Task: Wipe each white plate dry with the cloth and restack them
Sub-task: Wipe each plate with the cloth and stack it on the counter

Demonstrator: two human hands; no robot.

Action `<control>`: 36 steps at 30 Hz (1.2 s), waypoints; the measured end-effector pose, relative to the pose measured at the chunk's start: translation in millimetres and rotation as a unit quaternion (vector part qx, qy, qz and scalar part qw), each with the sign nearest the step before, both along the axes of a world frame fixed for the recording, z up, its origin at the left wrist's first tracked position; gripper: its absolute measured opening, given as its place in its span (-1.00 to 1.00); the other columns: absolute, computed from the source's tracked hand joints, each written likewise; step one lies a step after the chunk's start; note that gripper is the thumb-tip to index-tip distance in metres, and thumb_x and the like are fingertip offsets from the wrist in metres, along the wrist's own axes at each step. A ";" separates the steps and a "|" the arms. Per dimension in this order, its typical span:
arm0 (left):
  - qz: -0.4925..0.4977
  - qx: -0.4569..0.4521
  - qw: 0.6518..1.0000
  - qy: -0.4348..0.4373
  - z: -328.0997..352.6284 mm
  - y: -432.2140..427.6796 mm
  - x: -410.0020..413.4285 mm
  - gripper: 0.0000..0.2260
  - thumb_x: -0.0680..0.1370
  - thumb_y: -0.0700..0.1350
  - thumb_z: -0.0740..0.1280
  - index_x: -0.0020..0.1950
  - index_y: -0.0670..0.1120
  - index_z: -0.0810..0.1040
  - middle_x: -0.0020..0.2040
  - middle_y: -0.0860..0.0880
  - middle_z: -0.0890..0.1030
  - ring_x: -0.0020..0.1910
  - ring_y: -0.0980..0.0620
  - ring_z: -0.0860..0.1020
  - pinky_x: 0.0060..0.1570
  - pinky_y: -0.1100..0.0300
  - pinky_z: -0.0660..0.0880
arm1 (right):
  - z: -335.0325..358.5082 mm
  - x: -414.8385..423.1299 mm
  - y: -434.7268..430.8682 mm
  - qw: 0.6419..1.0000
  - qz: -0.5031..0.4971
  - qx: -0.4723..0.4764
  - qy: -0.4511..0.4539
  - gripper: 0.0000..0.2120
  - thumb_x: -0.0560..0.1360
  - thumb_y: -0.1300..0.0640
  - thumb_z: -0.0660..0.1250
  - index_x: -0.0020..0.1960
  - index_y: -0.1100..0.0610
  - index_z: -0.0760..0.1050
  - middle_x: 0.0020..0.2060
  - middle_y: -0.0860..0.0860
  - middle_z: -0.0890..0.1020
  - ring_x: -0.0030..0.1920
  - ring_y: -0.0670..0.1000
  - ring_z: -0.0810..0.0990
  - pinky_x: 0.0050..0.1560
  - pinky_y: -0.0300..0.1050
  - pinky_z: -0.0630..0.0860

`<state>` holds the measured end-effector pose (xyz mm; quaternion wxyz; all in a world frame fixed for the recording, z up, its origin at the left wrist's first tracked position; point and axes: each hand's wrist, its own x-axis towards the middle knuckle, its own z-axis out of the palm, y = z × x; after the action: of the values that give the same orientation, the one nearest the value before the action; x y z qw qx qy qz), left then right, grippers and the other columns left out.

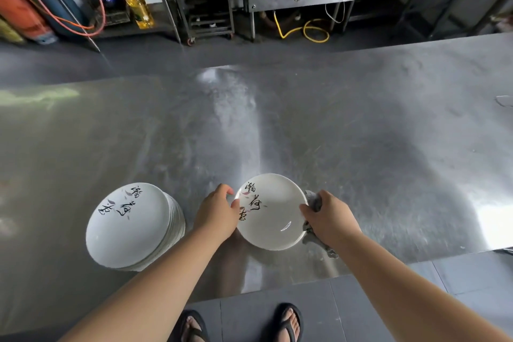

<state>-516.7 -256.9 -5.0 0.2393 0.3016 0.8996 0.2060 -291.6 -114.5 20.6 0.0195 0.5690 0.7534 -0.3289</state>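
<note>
Standing in black flip-flops (288, 322) at the near edge of a steel table (305, 125), the person holds a white plate (273, 219) face up between both hands, over the tabletop. The left hand (219, 214) grips the plate's left rim, thumb on the painted lettering and fingers curled round the edge. The right hand (330, 219) clutches a grey cloth (313, 200) bunched against the right rim, its loose end trailing below the wrist. Just left of the left hand sits a stack of plates (130, 226), the same black lettering on top. Beyond the table, by the far units, stand a bottle of yellow oil (138, 7), an orange gas cylinder (19, 12) and a coiled yellow hose (308, 32).
</note>
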 end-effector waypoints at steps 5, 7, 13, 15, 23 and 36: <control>0.025 0.010 1.000 -0.002 24.2 -36.3 -39.9 -0.87 0.62 0.07 0.35 0.15 0.12 0.52 -0.16 0.10 0.62 -0.12 -0.04 0.59 -0.15 0.10 0.44 | 23.7 -37.1 -16.5 0.999 0.047 -0.007 0.009 -0.79 0.53 -0.17 0.35 -0.10 -0.06 0.41 -0.30 -0.12 0.64 -0.34 -0.07 0.62 -0.43 -0.12 0.52; 0.032 0.013 0.999 0.004 34.9 -58.3 -60.4 -0.89 0.61 0.09 0.34 0.10 0.12 0.52 -0.18 0.10 0.64 -0.15 0.00 0.61 -0.16 0.11 0.49 | 31.1 -64.2 -30.2 0.996 0.080 -0.022 0.026 -0.79 0.56 -0.16 0.32 -0.10 -0.06 0.40 -0.39 -0.14 0.66 -0.41 -0.13 0.62 -0.41 -0.14 0.48; 0.092 0.017 0.995 0.035 53.5 -145.2 -127.7 -0.93 0.61 0.12 0.32 0.06 0.18 0.52 -0.20 0.16 0.65 -0.22 0.07 0.64 -0.21 0.13 0.56 | 41.3 -153.4 -87.7 0.983 0.167 -0.046 0.054 -0.77 0.49 -0.20 0.29 -0.13 -0.04 0.43 -0.42 -0.28 0.65 -0.41 -0.18 0.62 -0.30 -0.15 0.54; 0.143 0.031 0.989 0.032 51.6 -175.2 -148.3 -0.93 0.59 0.08 0.36 0.05 0.16 0.54 -0.13 0.09 0.67 -0.13 -0.10 0.67 -0.10 0.05 0.62 | 42.1 -178.0 -109.4 0.978 0.192 -0.052 0.058 -0.76 0.49 -0.20 0.30 -0.14 -0.03 0.42 -0.44 -0.33 0.62 -0.47 -0.25 0.59 -0.46 -0.27 0.45; 0.156 -0.011 0.987 0.023 13.4 -259.3 -191.4 -0.82 0.55 0.24 0.34 -0.10 0.17 0.47 -0.18 0.17 0.62 -0.20 0.08 0.57 -0.23 0.14 0.45 | 28.1 -229.8 -168.0 0.969 0.187 -0.146 0.067 -0.87 0.48 -0.15 0.25 -0.06 -0.11 0.43 -0.36 -0.07 0.73 -0.42 0.03 0.72 -0.19 0.07 0.70; 0.063 -0.008 0.998 0.024 8.1 -254.4 -195.0 -0.69 0.56 0.15 0.36 -0.23 0.00 0.38 -0.35 0.07 0.52 -0.40 0.13 0.41 -0.43 0.16 0.22 | 12.8 -237.0 -183.7 0.990 0.135 -0.027 0.014 -0.83 0.56 -0.14 0.28 -0.07 -0.06 0.45 -0.40 -0.10 0.66 -0.41 -0.12 0.62 -0.50 -0.17 0.44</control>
<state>-711.8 -511.3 3.1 0.2067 0.2468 0.9239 0.2067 -528.5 -298.1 33.4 0.0684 0.4572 0.8142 -0.3511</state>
